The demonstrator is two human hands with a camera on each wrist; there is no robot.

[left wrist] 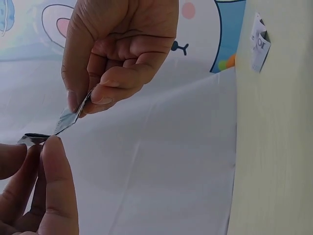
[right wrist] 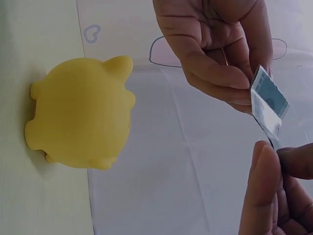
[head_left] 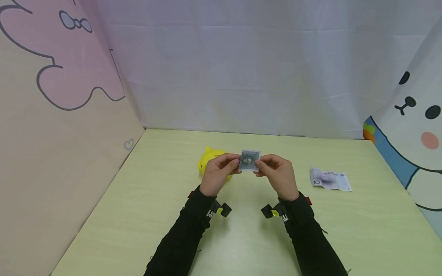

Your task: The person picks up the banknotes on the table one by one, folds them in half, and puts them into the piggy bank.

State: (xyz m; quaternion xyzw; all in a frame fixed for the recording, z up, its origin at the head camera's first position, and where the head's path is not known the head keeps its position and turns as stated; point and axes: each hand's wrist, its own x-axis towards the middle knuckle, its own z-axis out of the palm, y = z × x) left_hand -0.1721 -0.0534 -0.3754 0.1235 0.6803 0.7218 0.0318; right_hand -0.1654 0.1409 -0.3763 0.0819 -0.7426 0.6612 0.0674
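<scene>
A small folded green-grey banknote (head_left: 249, 160) is held up over the table between both hands. My left hand (head_left: 220, 174) pinches its left edge between thumb and fingers, and my right hand (head_left: 279, 176) pinches the right edge the same way. Seen from the left wrist, the banknote (left wrist: 67, 120) shows a crease, with its two parts at an angle. Partly hidden behind my left hand stands a yellow piggy bank (head_left: 208, 156); the right wrist view shows the whole piggy bank (right wrist: 80, 112) on the table.
A creased purplish banknote (head_left: 330, 179) lies on the pale table (head_left: 155, 199), to the right of my right hand. A white curtain (head_left: 241, 84) hangs along the table's back edge. Printed cartoon panels stand at the left and right sides.
</scene>
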